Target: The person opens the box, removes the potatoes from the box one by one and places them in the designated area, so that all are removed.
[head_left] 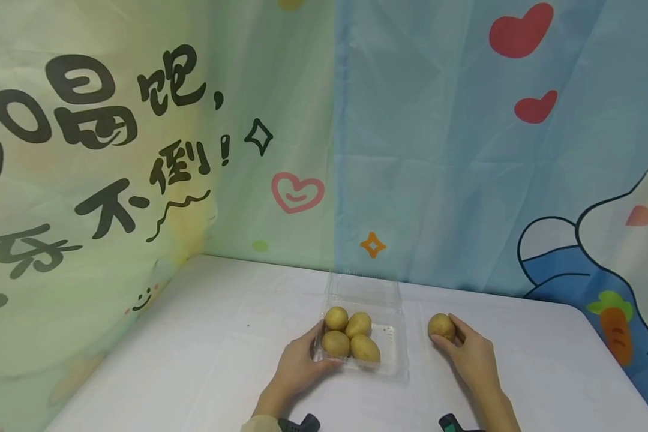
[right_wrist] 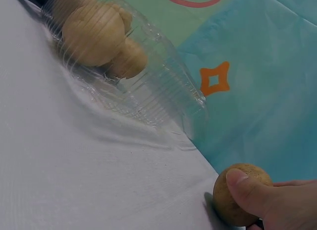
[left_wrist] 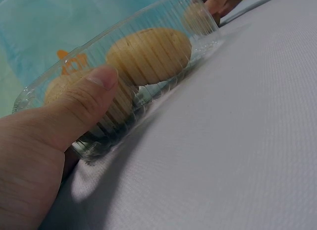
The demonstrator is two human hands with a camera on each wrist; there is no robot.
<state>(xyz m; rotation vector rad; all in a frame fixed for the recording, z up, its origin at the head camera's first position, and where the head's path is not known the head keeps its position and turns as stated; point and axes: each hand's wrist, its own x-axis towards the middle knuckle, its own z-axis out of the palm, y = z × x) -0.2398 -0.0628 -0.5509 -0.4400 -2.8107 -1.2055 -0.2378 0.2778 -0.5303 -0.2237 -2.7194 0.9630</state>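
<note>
1. Right grip [head_left: 475,358] pinches a lone potato [head_left: 441,327], right of the clear box [head_left: 387,347].
2. Left grip [head_left: 299,364] clasps the box's left end, apparently steadying it.
3. Four potatoes [head_left: 359,324] sit inside, walls likely stopping them rolling across the worktop [head_left: 194,354].

Red hearts [head_left: 518,36] on blue backdrop [head_left: 437,186]

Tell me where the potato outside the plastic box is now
In the head view, the lone potato is held in the right hand, to the right of the clear plastic box with four potatoes inside.
</note>
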